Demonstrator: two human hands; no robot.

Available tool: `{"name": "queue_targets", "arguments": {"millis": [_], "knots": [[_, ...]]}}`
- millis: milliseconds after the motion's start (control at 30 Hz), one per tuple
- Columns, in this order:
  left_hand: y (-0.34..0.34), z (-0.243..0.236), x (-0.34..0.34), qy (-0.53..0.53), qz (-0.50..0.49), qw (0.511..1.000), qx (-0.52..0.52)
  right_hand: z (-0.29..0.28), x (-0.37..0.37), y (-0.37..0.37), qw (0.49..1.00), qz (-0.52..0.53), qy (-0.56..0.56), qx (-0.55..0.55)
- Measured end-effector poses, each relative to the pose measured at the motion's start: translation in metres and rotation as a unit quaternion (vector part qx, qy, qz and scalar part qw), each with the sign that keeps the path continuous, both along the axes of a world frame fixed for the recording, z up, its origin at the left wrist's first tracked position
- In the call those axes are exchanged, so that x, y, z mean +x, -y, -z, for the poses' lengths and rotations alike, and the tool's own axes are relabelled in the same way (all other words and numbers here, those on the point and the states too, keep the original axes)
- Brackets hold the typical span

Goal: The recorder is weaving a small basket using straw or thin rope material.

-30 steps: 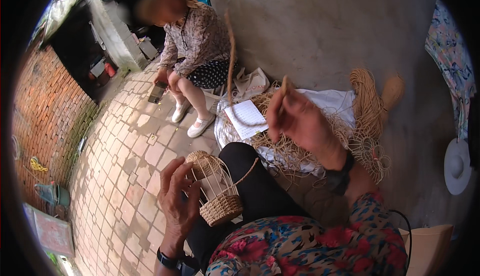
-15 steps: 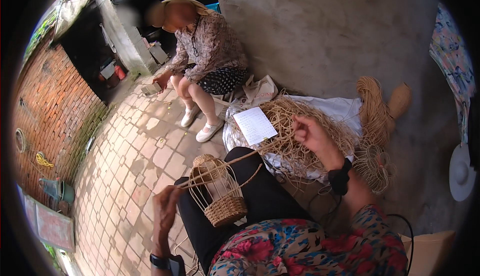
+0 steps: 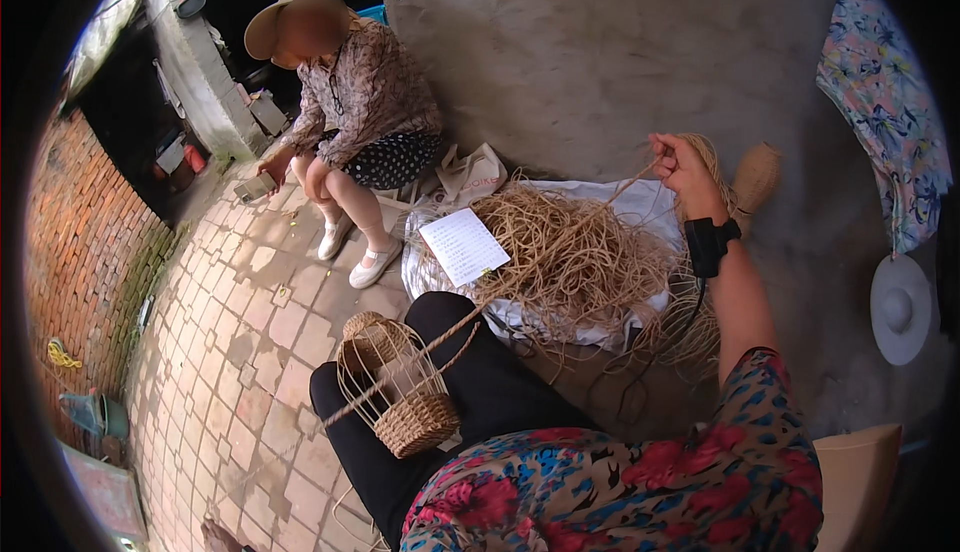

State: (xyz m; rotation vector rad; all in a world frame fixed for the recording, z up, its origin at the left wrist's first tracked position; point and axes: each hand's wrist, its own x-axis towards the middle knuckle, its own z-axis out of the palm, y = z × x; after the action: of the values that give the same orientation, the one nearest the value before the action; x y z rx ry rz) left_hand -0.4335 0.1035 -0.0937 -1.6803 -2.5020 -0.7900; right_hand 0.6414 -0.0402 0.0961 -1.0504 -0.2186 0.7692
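Observation:
A half-woven basket (image 3: 408, 424) lies tilted on my lap, its bare ribs showing between the woven bands. My right hand (image 3: 682, 164) is raised beyond the rope pile, fingers closed on a straw-coloured cord (image 3: 447, 336). The cord runs taut down and left, passing across the basket's ribs. Only part of my left hand (image 3: 218, 534) shows at the lower left edge, blurred, so its grip is unclear. A loose cord end sticks out beside the basket. Ahead of my knees, a tangled pile of rope (image 3: 570, 257) covers much of a white sheet (image 3: 640, 207).
A notepad with writing (image 3: 464, 247) rests at the pile's left side. Further left sits a person in a hat (image 3: 375, 102), holding a small block-like object (image 3: 255, 188). A brown woven vase shape (image 3: 757, 177) stands by the wall. A cardboard box (image 3: 858, 482) is at my right.
My right hand has moved up and right, drawing the cord out longer. My left hand has dropped down and left to the picture's edge. The view has shifted to the right.

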Motion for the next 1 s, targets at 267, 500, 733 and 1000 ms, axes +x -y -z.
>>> {"name": "queue_targets", "arguments": {"millis": [267,500,733,1000], "knots": [[-0.131,0.020,0.280,-0.223,0.161,0.957,-0.093,-0.103,0.011,0.007,0.994,-0.028,0.100,0.029],[0.041,-0.148,0.112,0.150,0.050,0.985,0.068,-0.181,0.006,0.018,0.915,0.078,0.321,0.234],[-0.018,-0.194,0.217,0.274,0.213,0.911,0.222,-0.135,-0.011,0.023,0.502,0.248,0.687,-0.463],[0.065,-0.282,0.459,0.316,0.474,0.821,0.018,-0.059,-0.268,-0.049,0.708,-0.077,0.684,0.161]]}}
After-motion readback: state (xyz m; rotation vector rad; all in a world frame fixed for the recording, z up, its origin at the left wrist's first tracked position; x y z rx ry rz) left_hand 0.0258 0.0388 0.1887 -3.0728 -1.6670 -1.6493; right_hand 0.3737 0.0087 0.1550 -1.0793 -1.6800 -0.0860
